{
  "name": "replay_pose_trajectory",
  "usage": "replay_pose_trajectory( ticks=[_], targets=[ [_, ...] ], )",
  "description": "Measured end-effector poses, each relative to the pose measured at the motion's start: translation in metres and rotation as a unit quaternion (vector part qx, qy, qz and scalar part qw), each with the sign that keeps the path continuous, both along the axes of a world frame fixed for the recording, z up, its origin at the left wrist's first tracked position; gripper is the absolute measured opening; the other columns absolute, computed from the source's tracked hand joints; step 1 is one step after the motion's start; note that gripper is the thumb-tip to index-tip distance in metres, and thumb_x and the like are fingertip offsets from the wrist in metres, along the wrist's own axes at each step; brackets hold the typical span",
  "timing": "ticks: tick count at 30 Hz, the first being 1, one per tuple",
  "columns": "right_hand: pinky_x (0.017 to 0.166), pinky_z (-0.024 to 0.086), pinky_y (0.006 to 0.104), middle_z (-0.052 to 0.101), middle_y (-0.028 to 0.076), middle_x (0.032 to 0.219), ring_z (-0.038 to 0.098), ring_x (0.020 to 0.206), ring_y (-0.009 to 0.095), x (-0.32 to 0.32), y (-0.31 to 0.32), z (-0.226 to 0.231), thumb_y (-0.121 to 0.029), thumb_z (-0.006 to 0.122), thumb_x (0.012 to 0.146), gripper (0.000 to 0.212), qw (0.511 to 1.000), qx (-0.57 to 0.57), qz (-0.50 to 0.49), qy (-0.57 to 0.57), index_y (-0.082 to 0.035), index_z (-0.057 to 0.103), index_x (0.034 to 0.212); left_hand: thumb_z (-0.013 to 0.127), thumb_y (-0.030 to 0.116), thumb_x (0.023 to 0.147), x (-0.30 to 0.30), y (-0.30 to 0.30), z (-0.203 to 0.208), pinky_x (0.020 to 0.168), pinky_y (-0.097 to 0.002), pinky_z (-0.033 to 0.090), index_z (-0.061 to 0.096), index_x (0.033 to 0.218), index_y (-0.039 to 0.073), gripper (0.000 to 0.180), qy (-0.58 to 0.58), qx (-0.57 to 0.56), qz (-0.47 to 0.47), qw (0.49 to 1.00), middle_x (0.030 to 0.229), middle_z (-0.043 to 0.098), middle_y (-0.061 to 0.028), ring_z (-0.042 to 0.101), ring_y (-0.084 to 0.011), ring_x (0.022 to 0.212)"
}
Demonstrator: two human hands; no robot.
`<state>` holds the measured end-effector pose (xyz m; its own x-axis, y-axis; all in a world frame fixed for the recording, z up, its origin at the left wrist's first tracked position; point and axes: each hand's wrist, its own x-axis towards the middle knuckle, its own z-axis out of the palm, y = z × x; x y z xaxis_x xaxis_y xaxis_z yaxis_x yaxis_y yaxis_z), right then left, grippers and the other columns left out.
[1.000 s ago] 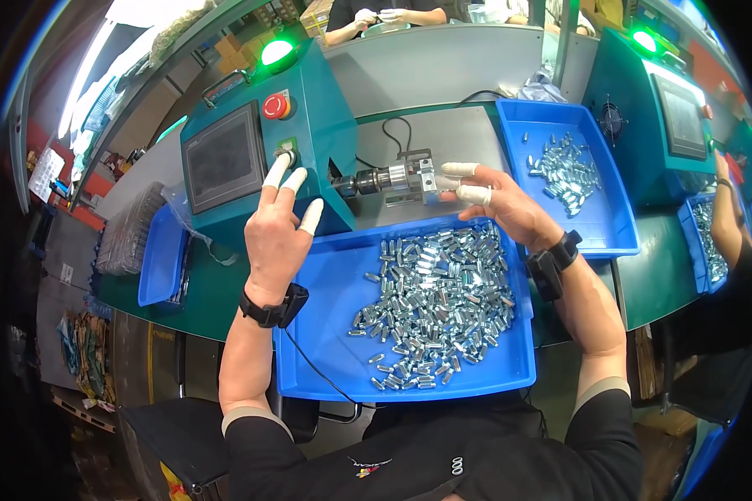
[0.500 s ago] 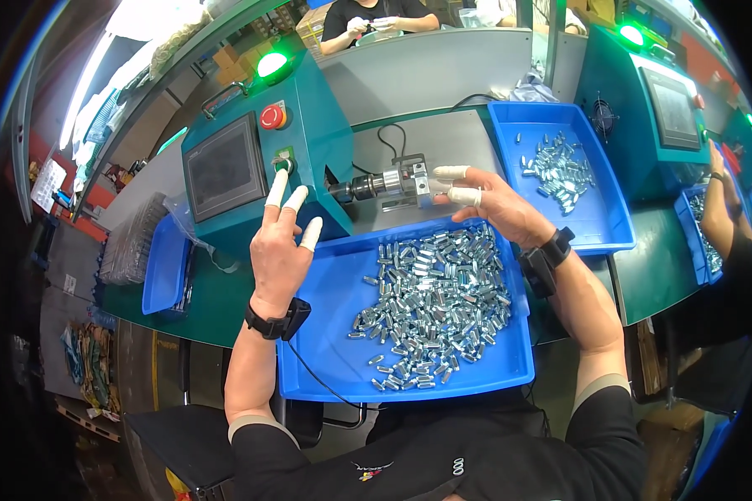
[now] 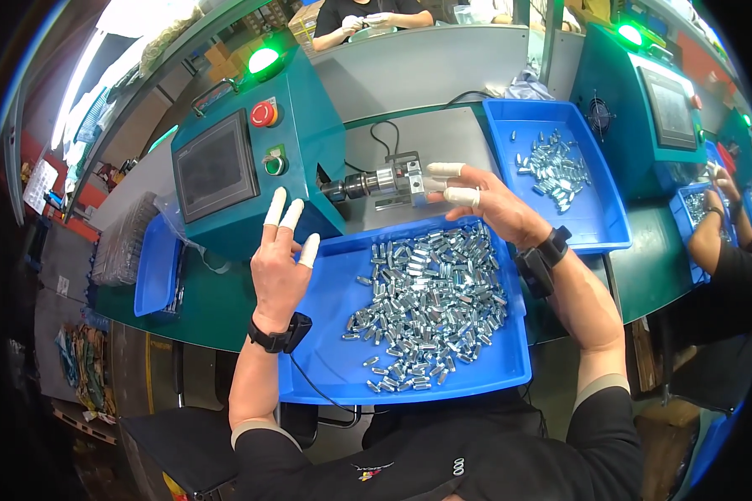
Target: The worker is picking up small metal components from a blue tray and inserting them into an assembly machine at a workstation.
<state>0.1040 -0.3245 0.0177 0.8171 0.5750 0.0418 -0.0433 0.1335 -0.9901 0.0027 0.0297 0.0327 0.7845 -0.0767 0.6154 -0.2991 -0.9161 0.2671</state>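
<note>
My left hand [image 3: 280, 271] hovers at the front of a teal machine [image 3: 309, 117], two capped fingers stretched out just below its round green button [image 3: 274, 164] and apart from it. White finger cots cover several fingertips on both hands. My right hand [image 3: 501, 209] is at the right side of a metal clamping block [image 3: 409, 181], its fingers stretched out and spread around that side. Whether a small part sits between those fingertips is hidden. A steel chuck [image 3: 355, 185] runs from the machine to the block. Below my hands, a blue tray [image 3: 326, 367] holds a heap of small shiny metal fittings [image 3: 434, 301].
Another blue tray [image 3: 597, 238] with fewer fittings stands at right. The machine carries a dark screen [image 3: 217, 167], a red stop button [image 3: 263, 114] and a lit green lamp [image 3: 263, 60]. A second teal machine [image 3: 593, 83] and co-workers' hands are beyond.
My left hand has drawn back from the green button, which its fingertips covered before. My right hand stays at the clamping block. The whole view has shifted slightly.
</note>
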Motion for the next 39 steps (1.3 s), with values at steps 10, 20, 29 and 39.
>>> replay_pose_trajectory(
  ticks=[10, 20, 29, 39],
  targets=[
    [0.104, 0.054, 0.0385, 0.056, 0.018, 0.160, 0.060, 0.142, 0.028, -0.003, 0.001, 0.000, -0.040, 0.073, 0.099, 0.080, 0.999, -0.040, 0.001, -0.028, 0.000, 0.045, 0.162, 0.082, 0.003, 0.089, 0.001, -0.001, -0.006, 0.063, -0.0289, 0.061, 0.064, 0.147, 0.006, 0.061, -0.003, -0.003, 0.003, 1.000, 0.165, 0.052, -0.0139, 0.069, -0.0153, 0.064],
    [0.105, 0.054, 0.0387, 0.058, 0.019, 0.158, 0.059, 0.143, 0.029, -0.009, -0.009, 0.003, -0.029, 0.074, 0.100, 0.075, 0.998, -0.050, -0.046, 0.002, -0.003, 0.043, 0.164, 0.084, 0.006, 0.086, -0.001, -0.002, -0.006, 0.062, -0.0316, 0.061, 0.065, 0.147, 0.010, 0.064, -0.001, -0.015, 0.005, 1.000, 0.164, 0.054, -0.0133, 0.071, -0.0198, 0.065],
    [0.107, 0.053, 0.0398, 0.057, 0.019, 0.159, 0.059, 0.143, 0.030, -0.010, 0.016, 0.001, -0.029, 0.073, 0.101, 0.075, 0.996, -0.060, -0.057, -0.015, -0.002, 0.043, 0.164, 0.084, 0.004, 0.086, 0.000, -0.001, -0.008, 0.061, -0.0300, 0.060, 0.064, 0.148, 0.009, 0.064, -0.001, -0.020, 0.001, 1.000, 0.165, 0.053, -0.0128, 0.069, -0.0178, 0.064],
    [0.111, 0.052, 0.0419, 0.058, 0.018, 0.156, 0.055, 0.146, 0.030, -0.005, 0.028, 0.004, -0.031, 0.075, 0.100, 0.075, 0.998, -0.055, -0.030, -0.011, 0.000, 0.045, 0.161, 0.082, 0.002, 0.088, -0.001, -0.002, -0.008, 0.059, -0.0272, 0.059, 0.065, 0.146, 0.006, 0.061, -0.007, -0.016, -0.002, 1.000, 0.166, 0.051, -0.0127, 0.065, -0.0131, 0.060]
  ],
)
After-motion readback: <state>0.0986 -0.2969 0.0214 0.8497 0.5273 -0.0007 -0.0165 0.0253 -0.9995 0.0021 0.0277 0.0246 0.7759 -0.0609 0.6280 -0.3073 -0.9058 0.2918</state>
